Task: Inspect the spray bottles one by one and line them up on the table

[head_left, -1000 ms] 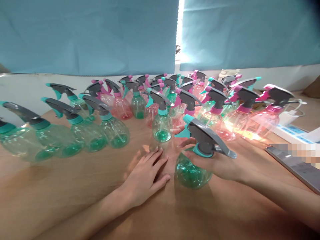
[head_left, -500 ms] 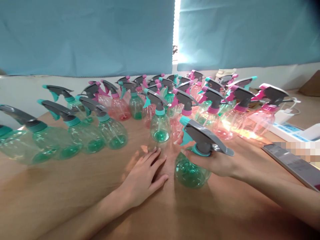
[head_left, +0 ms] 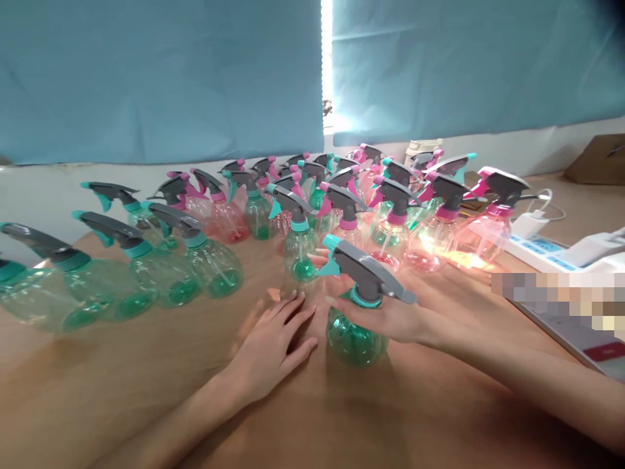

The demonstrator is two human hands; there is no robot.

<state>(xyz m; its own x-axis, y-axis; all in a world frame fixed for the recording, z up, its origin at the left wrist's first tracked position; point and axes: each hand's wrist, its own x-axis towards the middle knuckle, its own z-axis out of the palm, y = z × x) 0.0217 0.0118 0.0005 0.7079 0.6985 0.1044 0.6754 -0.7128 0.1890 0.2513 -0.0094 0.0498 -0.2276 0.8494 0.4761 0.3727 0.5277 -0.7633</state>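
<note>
My right hand (head_left: 390, 320) grips the neck of a clear green spray bottle (head_left: 352, 339) with a grey and teal trigger head (head_left: 364, 273); the bottle stands upright on the wooden table (head_left: 146, 391). Just left of it my left hand (head_left: 271, 345) lies flat on the table, fingers stretched out and holding nothing. Another green bottle (head_left: 297, 247) stands right behind my left fingertips.
Several green and pink spray bottles crowd the table's far half, with a row of green ones (head_left: 146, 273) to the left and pink ones (head_left: 483, 228) at the right. A white power strip (head_left: 537, 247) and a flat dark device (head_left: 581, 339) lie at the right edge. Blue curtains hang behind.
The view has shifted, so everything sits a little further left and away. My right hand has kept its grip on the green bottle and my left hand stays flat.
</note>
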